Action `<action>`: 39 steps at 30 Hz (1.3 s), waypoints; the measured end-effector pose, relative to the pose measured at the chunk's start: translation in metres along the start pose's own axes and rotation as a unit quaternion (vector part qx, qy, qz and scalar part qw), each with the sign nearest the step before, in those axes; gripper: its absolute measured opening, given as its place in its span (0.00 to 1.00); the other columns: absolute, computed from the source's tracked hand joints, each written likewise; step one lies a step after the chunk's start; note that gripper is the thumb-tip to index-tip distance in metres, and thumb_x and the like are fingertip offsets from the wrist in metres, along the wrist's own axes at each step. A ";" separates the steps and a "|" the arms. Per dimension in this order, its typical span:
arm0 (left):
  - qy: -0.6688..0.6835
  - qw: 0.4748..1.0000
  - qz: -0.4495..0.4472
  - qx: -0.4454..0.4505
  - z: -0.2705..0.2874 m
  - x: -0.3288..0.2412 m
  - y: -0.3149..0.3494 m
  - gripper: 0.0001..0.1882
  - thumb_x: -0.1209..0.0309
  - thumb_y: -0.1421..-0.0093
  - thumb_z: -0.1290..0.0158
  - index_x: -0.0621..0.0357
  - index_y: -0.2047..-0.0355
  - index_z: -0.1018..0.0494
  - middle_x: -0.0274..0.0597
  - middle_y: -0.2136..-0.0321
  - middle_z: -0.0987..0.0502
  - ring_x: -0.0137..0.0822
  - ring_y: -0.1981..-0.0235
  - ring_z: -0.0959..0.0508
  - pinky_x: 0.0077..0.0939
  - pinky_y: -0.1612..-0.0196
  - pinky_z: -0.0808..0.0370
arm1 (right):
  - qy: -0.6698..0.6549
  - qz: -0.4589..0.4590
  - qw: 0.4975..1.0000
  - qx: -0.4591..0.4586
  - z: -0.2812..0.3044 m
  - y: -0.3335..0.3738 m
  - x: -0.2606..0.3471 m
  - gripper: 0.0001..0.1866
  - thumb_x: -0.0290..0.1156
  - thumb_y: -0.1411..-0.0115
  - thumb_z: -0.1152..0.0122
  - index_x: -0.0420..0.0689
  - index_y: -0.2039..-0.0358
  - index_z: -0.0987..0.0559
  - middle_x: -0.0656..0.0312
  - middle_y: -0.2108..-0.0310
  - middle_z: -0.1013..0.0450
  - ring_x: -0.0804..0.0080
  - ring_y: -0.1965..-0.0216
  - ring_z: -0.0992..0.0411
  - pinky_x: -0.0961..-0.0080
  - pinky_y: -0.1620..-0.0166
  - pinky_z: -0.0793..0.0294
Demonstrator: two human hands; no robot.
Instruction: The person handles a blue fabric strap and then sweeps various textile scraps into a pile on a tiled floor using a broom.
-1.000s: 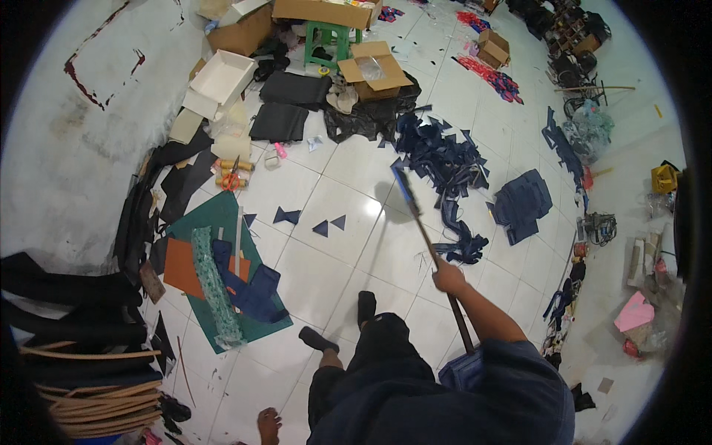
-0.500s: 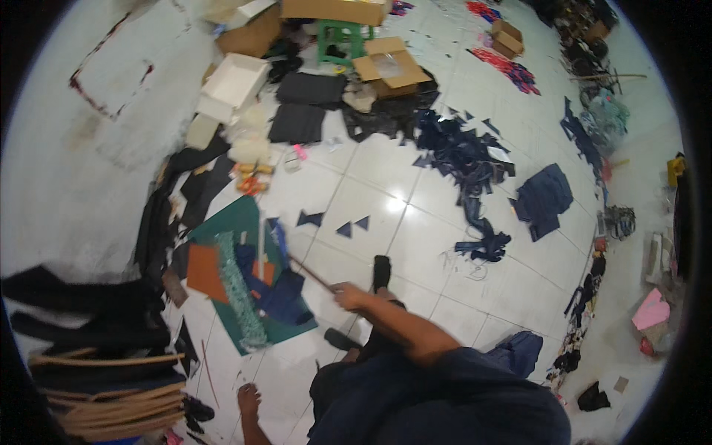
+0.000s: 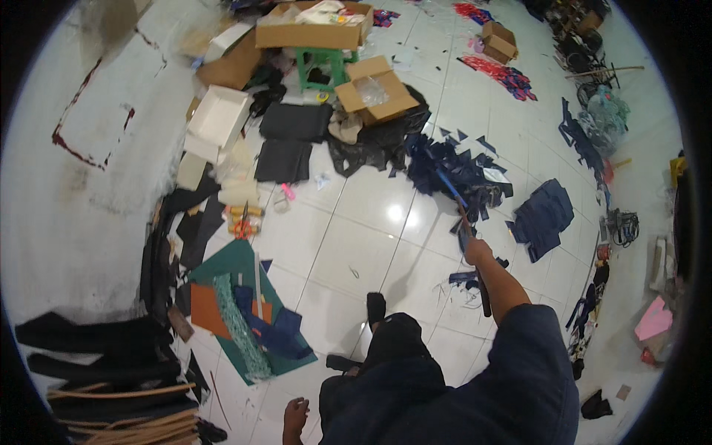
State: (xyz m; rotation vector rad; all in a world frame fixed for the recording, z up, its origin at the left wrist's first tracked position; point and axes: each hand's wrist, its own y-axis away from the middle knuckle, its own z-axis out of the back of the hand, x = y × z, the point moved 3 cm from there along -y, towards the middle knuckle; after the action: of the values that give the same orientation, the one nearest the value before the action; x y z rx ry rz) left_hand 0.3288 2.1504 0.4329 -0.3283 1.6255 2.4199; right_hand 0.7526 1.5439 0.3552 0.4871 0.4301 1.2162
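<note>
My right hand (image 3: 476,251) is closed round the long, thin handle of a broom (image 3: 451,189). Its blue lower end reaches forward into a heap of dark navy cloth scraps (image 3: 486,167), and the dark rest of the handle runs back beside my forearm. Low in the picture my left hand (image 3: 297,415) hangs with its fingers curled; a small pale spot shows at the fingertips, too small to name. Left of my feet lies a green cutting mat (image 3: 285,365) bearing navy cloth (image 3: 278,330), an orange-brown piece (image 3: 208,310) and a speckled green strip (image 3: 243,326).
Orange-handled scissors (image 3: 242,228) lie beyond the mat. Black folded cloth (image 3: 297,121), an open carton (image 3: 374,85) and a green stool (image 3: 315,65) stand farther off. Folded navy cloth (image 3: 545,219) lies right of the heap. Wooden sticks (image 3: 130,419) rest at lower left.
My right hand has swung the broom from beside the mat rightward to the scrap heap. The loose navy triangles near the mat are gone from there. My left hand appears farther right and lower.
</note>
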 end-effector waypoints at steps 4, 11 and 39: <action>0.039 0.998 0.019 -0.040 0.024 -0.028 -0.013 0.19 0.65 0.42 0.48 0.64 0.54 0.32 0.43 0.68 0.25 0.32 0.73 0.25 0.24 0.73 0.29 | -0.095 0.029 0.994 -0.047 0.012 0.019 -0.014 0.25 0.30 0.48 0.49 0.39 0.47 0.33 0.42 0.63 0.26 0.47 0.64 0.26 0.58 0.59 0.26; 0.006 0.998 0.025 -0.052 0.065 -0.091 -0.046 0.12 0.65 0.39 0.50 0.59 0.61 0.34 0.36 0.77 0.33 0.27 0.81 0.31 0.21 0.80 0.35 | -0.291 0.116 0.944 0.108 -0.053 0.175 0.083 0.26 0.36 0.46 0.50 0.44 0.45 0.35 0.42 0.58 0.28 0.44 0.58 0.29 0.55 0.53 0.31; -0.368 0.905 -0.143 0.158 0.132 -0.198 -0.159 0.10 0.68 0.39 0.52 0.62 0.63 0.32 0.34 0.75 0.34 0.29 0.79 0.33 0.25 0.78 0.37 | -0.500 -0.372 0.768 -0.147 -0.388 0.546 0.130 0.25 0.40 0.37 0.63 0.44 0.41 0.39 0.39 0.57 0.29 0.41 0.57 0.29 0.55 0.51 0.30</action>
State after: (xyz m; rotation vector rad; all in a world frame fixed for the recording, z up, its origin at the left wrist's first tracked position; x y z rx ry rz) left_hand 0.5555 2.3226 0.4006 0.3449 1.4314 1.6999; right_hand 0.1501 1.8635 0.3411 0.5440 -0.4752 0.1242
